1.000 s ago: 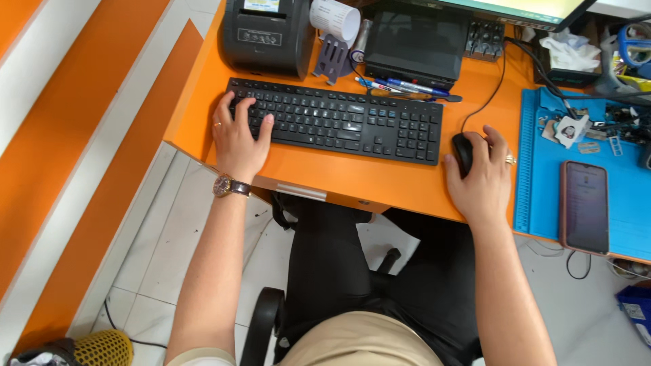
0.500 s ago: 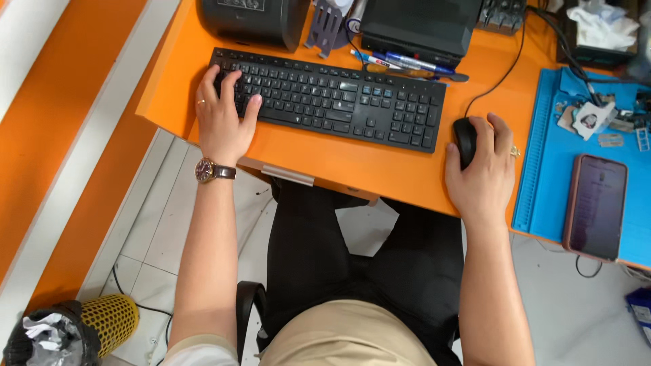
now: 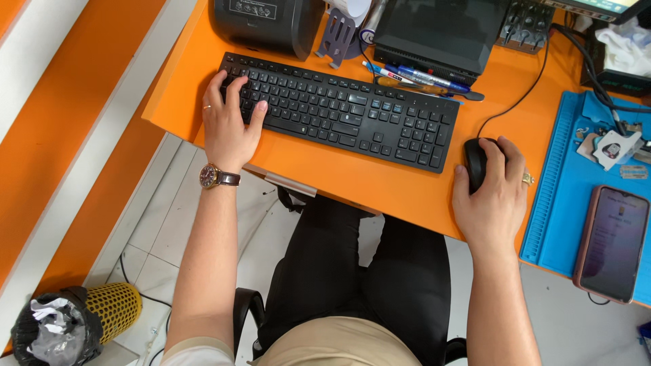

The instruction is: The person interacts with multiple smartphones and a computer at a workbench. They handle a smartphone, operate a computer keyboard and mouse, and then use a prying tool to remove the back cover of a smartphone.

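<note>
My left hand (image 3: pixel 228 120) rests on the left end of a black keyboard (image 3: pixel 352 112) with its fingers spread over the keys. It wears a ring and a brown wristwatch (image 3: pixel 211 176). My right hand (image 3: pixel 493 193) lies cupped over a black wired mouse (image 3: pixel 475 161) on the orange desk (image 3: pixel 339 173), a ring on one finger. The mouse cable runs up toward the back of the desk.
A black printer (image 3: pixel 268 24), a black box-shaped device (image 3: pixel 437 34) and several pens (image 3: pixel 420 78) sit behind the keyboard. At right, a blue work mat (image 3: pixel 563 176) carries a smartphone (image 3: pixel 612 242) and small parts. A yellow waste bin (image 3: pixel 74 322) stands on the tiled floor at lower left.
The view has shifted so the desk sits further right and the bin shows more. Both hands stay on the keyboard and mouse.
</note>
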